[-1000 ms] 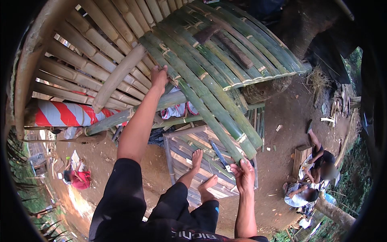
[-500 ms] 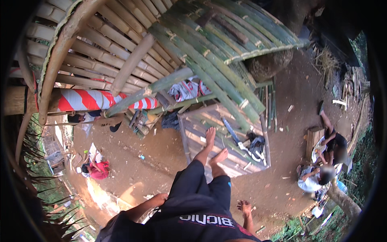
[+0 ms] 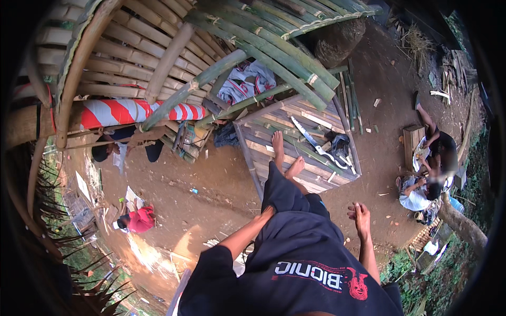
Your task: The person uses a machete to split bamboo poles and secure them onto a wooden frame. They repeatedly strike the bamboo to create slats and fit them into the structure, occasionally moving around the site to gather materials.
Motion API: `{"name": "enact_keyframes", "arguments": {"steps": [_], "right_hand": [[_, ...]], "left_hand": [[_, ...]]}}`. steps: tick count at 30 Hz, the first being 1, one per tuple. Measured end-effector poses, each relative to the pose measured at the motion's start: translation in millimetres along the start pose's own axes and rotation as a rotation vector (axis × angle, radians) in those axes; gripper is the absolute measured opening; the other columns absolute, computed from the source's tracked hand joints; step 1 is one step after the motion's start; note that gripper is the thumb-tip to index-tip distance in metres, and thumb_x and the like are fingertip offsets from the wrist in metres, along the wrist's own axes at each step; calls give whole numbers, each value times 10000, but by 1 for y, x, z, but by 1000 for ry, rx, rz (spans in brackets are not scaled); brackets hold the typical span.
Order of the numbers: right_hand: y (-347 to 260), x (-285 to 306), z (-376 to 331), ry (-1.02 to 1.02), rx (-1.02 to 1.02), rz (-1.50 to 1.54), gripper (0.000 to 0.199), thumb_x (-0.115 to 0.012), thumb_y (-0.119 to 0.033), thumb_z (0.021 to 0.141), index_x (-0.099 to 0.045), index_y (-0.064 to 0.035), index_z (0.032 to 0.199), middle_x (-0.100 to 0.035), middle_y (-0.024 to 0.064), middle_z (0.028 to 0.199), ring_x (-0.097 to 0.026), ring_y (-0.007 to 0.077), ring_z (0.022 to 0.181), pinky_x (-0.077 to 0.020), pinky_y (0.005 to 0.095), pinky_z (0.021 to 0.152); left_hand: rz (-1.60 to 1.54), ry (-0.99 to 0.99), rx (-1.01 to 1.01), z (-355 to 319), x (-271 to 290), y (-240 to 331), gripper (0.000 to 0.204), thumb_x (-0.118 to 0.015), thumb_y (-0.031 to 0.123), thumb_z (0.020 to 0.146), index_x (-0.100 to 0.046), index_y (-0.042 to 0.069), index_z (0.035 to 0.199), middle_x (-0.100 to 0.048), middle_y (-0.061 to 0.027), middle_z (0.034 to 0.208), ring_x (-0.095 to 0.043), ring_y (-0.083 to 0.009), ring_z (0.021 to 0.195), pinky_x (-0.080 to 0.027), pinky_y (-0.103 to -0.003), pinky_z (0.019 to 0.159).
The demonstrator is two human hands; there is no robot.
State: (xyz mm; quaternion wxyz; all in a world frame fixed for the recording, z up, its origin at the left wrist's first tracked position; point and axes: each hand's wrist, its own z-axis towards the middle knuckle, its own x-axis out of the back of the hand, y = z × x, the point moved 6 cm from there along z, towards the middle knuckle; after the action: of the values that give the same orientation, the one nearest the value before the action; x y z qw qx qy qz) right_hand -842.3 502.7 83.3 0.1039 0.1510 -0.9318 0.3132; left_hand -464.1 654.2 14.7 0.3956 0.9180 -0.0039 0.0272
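My left hand (image 3: 268,211) rests against my dark shorts (image 3: 284,187) at the thigh, its fingers mostly hidden. Out to the other side, my right hand (image 3: 360,217) hangs in the air with loosely bent fingers apart and nothing in it. My bare feet (image 3: 278,145) stand on a slatted wooden platform (image 3: 261,168). Beyond them on the slats lies a long-bladed saw (image 3: 308,134) with a white handle, next to a crumpled black plastic bag (image 3: 339,143). Neither hand touches these things.
Green bamboo slats (image 3: 274,63) and a pole wrapped in red-and-white plastic (image 3: 139,112) stretch ahead. Grey cloth (image 3: 246,81) lies beneath the bamboo. A person in red (image 3: 141,219) sits at left; another (image 3: 139,138) bends under the pole. Two people sit at right by a wooden box (image 3: 412,138).
The view has shifted, showing more of my shirt. My left hand has come in against my shorts. My right hand is raised higher in the picture.
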Motion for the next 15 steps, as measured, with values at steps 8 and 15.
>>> {"name": "enact_keyframes", "arguments": {"steps": [8,15], "right_hand": [[48,10,-5,-72,-105,-132,435,-552,-364,944,-560,34,1119,-672,165,919,-656,217,703,-517,316,619],[68,28,2,-55,-111,-132,410,-547,-318,942,-552,50,1124,-680,189,903,-659,231,687,-524,322,593]], "left_hand": [[87,222,228,107,-22,34,490,-492,45,887,-392,-17,1362,-460,-176,1377,-393,-272,1312,-291,-344,1106],[122,270,278,112,-7,34,467,-502,73,889,-412,-17,1338,-477,-169,1359,-414,-277,1292,-310,-350,1088]]}}
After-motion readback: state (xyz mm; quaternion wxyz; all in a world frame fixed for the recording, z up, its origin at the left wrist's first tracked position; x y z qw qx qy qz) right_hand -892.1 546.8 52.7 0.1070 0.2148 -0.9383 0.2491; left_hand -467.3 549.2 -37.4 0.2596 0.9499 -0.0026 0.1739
